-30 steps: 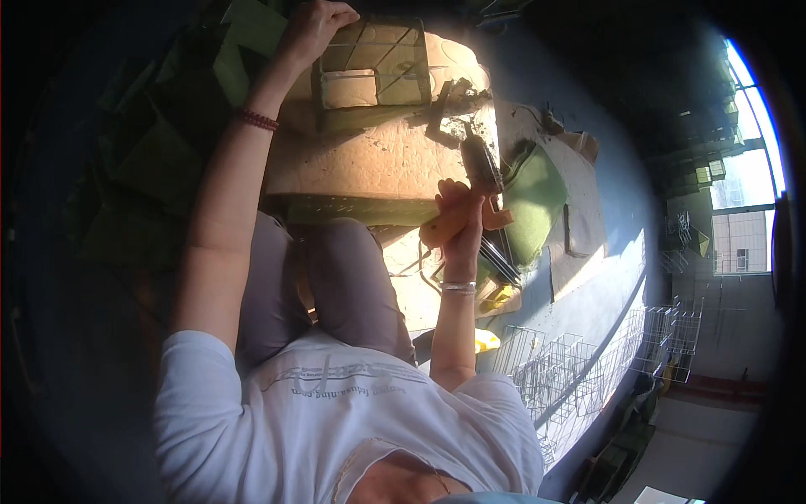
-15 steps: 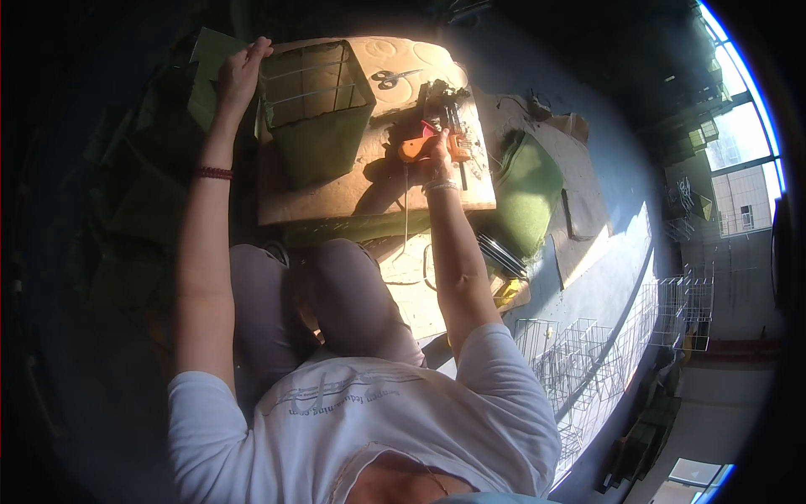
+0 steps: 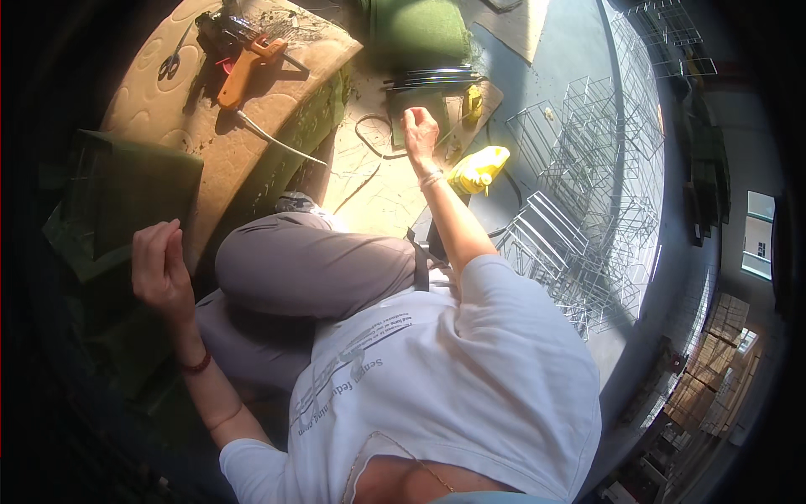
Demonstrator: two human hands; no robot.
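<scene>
My left hand (image 3: 161, 270) is raised beside the near edge of a dark green, wire-framed box (image 3: 151, 189); its fingers are loosely curled and pressed together, with nothing visible in them. My right hand (image 3: 421, 134) is closed over the lower board, just in front of a dark green panel (image 3: 403, 109); what it holds, if anything, is hidden. An orange glue gun (image 3: 243, 76) rests on the cardboard-topped table (image 3: 252, 126), its pale cord trailing over the edge. Near it lie dark-handled scissors (image 3: 170, 65).
Thin metal rods (image 3: 432, 78) lie in front of green sheets (image 3: 420, 34). A yellow bag (image 3: 483, 168) stands by my right forearm. Several wire frames (image 3: 579, 160) are piled on the floor at the right. A dark cord loops over the lower board (image 3: 369, 189).
My view has turned to the right. My right hand has let go of the glue gun, now on the table, and moved to the lower board. My left hand has come off the box's rim.
</scene>
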